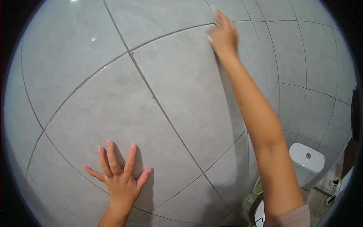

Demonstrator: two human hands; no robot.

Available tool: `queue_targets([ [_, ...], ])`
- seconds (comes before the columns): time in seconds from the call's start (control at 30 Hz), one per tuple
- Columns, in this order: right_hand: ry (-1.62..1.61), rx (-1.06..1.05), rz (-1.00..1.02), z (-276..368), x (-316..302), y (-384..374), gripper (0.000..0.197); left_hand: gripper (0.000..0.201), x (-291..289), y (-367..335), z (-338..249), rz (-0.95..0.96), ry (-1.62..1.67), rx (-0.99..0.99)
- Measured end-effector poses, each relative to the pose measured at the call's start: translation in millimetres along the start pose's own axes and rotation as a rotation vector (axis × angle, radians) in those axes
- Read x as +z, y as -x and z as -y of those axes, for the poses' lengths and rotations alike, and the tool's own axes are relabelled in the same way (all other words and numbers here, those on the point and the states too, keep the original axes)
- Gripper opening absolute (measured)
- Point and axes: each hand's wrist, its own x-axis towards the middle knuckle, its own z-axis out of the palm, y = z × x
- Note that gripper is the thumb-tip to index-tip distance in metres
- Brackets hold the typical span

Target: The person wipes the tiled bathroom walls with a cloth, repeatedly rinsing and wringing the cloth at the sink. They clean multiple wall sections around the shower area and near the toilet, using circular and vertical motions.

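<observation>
My left hand (123, 181) lies against the grey tiled wall (181, 87) at the lower left. Its fingers are spread and it holds nothing. Up at the top right, my right hand (225, 36) is closed at the wall beside a grout line, the arm stretched far out. Motion smears its fingers. A small pale piece (217, 18) shows at its fingertips, too blurred to name. Dark grout lines cross between the large tiles, with small light crumbs (131, 52) at one crossing.
A white toilet tank (307, 157) with a round button stands low on the right, behind my right forearm. Part of the toilet bowl (259, 213) shows below it. A green-and-white item (255, 191) sits near the bowl. The tiled wall turns a corner at the right.
</observation>
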Motion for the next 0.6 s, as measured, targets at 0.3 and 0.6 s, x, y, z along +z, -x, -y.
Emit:
queue_targets([
  [0.3, -0.396, -0.735, 0.599, 69, -97, 204, 0.037, 0.058, 3, 4, 4, 0.042, -0.012, -0.026],
  [0.6, -0.226, 0.175, 0.450, 69, -166, 382, 0.027, 0.041, 11, 13, -7, 0.012, -0.009, 0.093],
])
